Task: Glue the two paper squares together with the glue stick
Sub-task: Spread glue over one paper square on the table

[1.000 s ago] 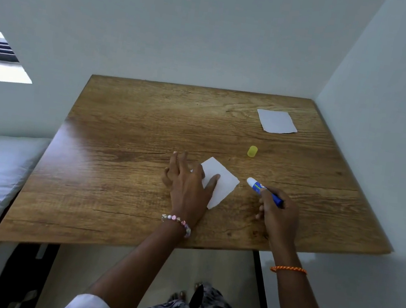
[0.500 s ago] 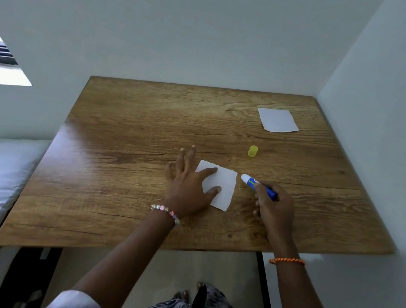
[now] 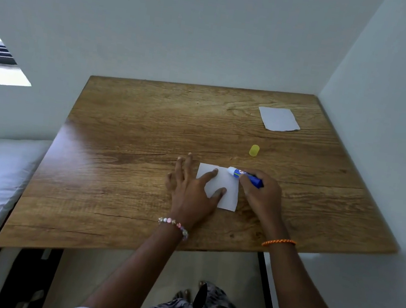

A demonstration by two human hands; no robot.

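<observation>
From the head view, my left hand (image 3: 191,191) presses 1 paper square (image 3: 220,187) flat with fingers spread while my right hand (image 3: 261,196) grips the uncapped glue stick (image 3: 244,177) at its 1 o'clock corner (the 2nd square (image 3: 278,119) lies well apart at 1 o'clock), and a hard stroke could crumple it.

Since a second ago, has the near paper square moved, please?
Yes. The near paper square has turned from diamond-wise to nearly square with the table edge.

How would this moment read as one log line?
left hand flat on near paper square | right hand holds glue stick at its edge
</observation>
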